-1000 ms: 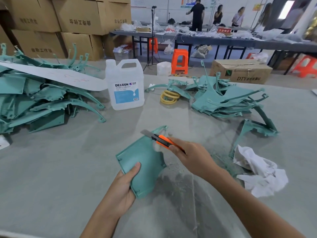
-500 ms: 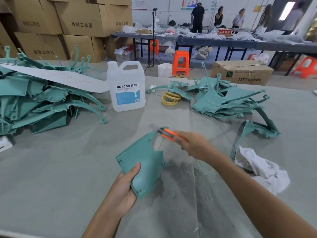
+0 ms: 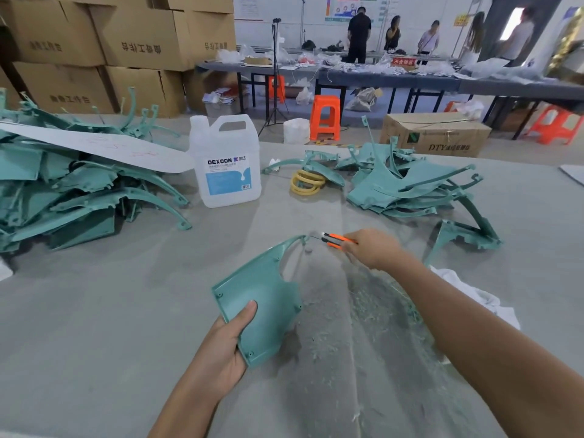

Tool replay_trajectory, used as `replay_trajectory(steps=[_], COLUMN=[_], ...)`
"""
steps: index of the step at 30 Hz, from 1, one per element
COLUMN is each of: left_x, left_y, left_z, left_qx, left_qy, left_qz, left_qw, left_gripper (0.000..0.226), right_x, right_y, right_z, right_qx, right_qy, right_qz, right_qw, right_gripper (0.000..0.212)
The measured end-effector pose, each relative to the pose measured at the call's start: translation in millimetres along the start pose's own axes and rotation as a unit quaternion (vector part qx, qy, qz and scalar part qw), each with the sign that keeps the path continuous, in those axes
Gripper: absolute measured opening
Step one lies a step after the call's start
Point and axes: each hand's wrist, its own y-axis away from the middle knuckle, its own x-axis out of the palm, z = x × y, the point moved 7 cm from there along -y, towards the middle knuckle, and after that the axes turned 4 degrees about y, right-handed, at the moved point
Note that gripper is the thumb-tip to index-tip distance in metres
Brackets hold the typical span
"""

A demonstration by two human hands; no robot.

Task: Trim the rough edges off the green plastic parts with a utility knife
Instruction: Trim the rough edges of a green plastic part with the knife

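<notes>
On the grey tabletop (image 3: 94, 311), far left, a heap of green plastic parts (image 3: 79, 197) lies with a long white board (image 3: 94, 150) resting across its top. Just to its right stands a translucent white jug (image 3: 226, 165) whose label reads "DEXCON". Nearer the camera, the left hand (image 3: 221, 349) grips the lower corner of a green plastic part (image 3: 262, 298), thumb on its upper face, holding it tilted above the tabletop. The right hand (image 3: 373, 251) is curled round an orange utility knife (image 3: 335, 240), whose blade tip meets the end of the part's curved arm. Pale shavings (image 3: 379, 305) litter the surface below. Behind lie yellow rings (image 3: 306, 183) and a second pile of green parts (image 3: 404, 188). Beyond stands a cardboard box (image 3: 436, 134) marked "DTY". A white cloth (image 3: 483, 301) lies at right.
</notes>
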Motion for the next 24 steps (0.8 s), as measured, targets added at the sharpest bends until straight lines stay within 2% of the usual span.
replay_trajectory(steps=[3,5,7,8,9,11,12,13,14,19,21,24], left_x=[5,12,21,27,36,50,54,58,59,60,61,61], left_y=[2,4,9,13,18,27,28,29,28,29,29,28], left_z=[-2,-4,-18,-29,-41,-58,-60,-59,-55,-41,-37,-34], left_qx=[0.004,0.02,0.071,0.115,0.163,0.246,0.258,0.256,0.246,0.232,0.229,0.216], left_qy=[-0.014,-0.046,-0.13,-0.221,-0.345,-0.588,-0.662,-0.708,-0.732,-0.765,-0.782,-0.792], left_qz=[0.01,0.013,0.016,0.019,0.024,0.022,0.023,0.025,0.025,0.013,0.015,0.014], left_qw=[1.0,0.999,0.989,0.968,0.924,0.77,0.703,0.658,0.635,0.6,0.58,0.571], left_gripper=[0.029,0.03,0.033,0.032,0.028,0.025,0.025,0.028,0.033,0.053,0.057,0.058], right_x=[-3,-9,-12,-13,-13,-9,-5,0,7,30,28,25], right_y=[3,12,24,32,40,59,71,84,98,170,187,201], right_z=[-3,-1,-6,-8,-11,-16,-16,-15,-13,11,21,34], right_qx=[-0.003,-0.006,0.001,0.005,0.012,0.028,0.034,0.034,0.028,-0.039,-0.061,-0.096], right_qy=[0.009,-0.04,-0.106,-0.131,-0.158,-0.217,-0.243,-0.262,-0.274,-0.303,-0.311,-0.317], right_qz=[-0.051,-0.089,-0.118,-0.124,-0.126,-0.132,-0.136,-0.141,-0.143,-0.12,-0.119,-0.109], right_qw=[0.999,0.995,0.987,0.984,0.979,0.967,0.96,0.954,0.951,0.945,0.941,0.937], right_gripper=[0.032,0.034,0.033,0.032,0.034,0.034,0.031,0.027,0.022,0.016,0.026,0.036])
